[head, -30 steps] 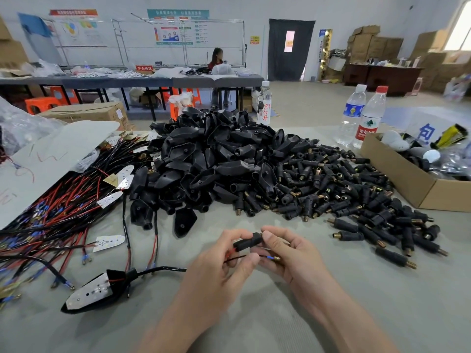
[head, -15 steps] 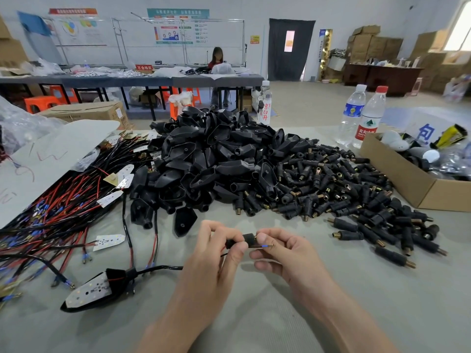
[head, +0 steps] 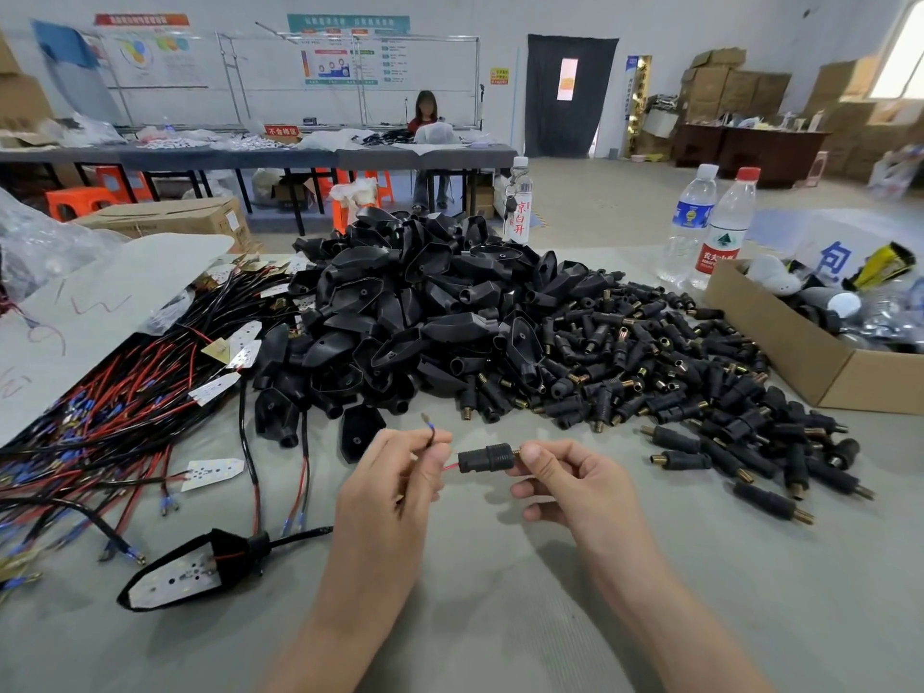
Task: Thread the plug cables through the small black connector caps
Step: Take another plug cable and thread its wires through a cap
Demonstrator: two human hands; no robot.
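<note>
A grey table (head: 500, 617) fills the lower frame. Across its middle sits a big heap of black pointed shells (head: 425, 312), and to the right of that a lower spread of small black connector caps (head: 675, 372), many showing brass tips. A thick bundle of red and black cables (head: 110, 422) fans in from the left edge, with small white circuit plates among them. A cardboard box (head: 780, 342) stands at the right edge, and two water bottles (head: 710, 227) stand just behind it.

In the lower centre, the left hand (head: 395, 492) has its thumb and forefinger pressed together on two thin wires. The right hand (head: 570, 482) pinches one connector cap (head: 487, 458) at its right end between thumb and forefinger, its other fingers curled beneath.

At lower left lies a black pointed lamp piece (head: 190, 572) with a white plate inside and a black cord running from it toward the left hand.

The held cap hangs level above the table, between the two hands. It is a short black cylinder with a ribbed collar round its middle and a bit of brass showing by the right thumb. A red wire (head: 450, 466) enters its left end. A black wire (head: 431, 432) with a blue sleeve and bare metal tip sticks up from the left fingers.
</note>
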